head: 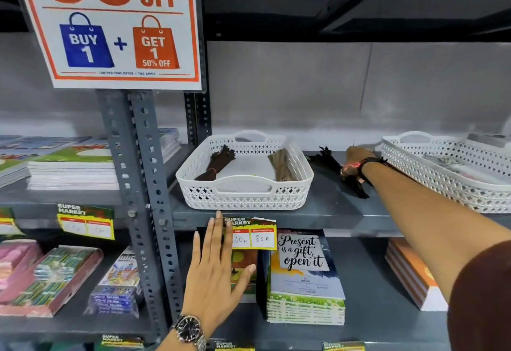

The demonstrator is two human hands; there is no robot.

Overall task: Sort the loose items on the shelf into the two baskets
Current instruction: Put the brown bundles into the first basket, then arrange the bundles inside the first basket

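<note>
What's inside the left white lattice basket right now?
The left white lattice basket holds a dark brown tied bundle on its left side and a tan tied bundle on its right. The near wall hides the front strip of its floor.

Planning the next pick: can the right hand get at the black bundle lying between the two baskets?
Probably yes. The right hand is already on the black bundle, which lies on open shelf between the baskets with nothing over it. Whether the fingers have closed on it I cannot tell.

Sign (110,24) reads "50% OFF"; price tag (253,236) "80 Rs".
</note>
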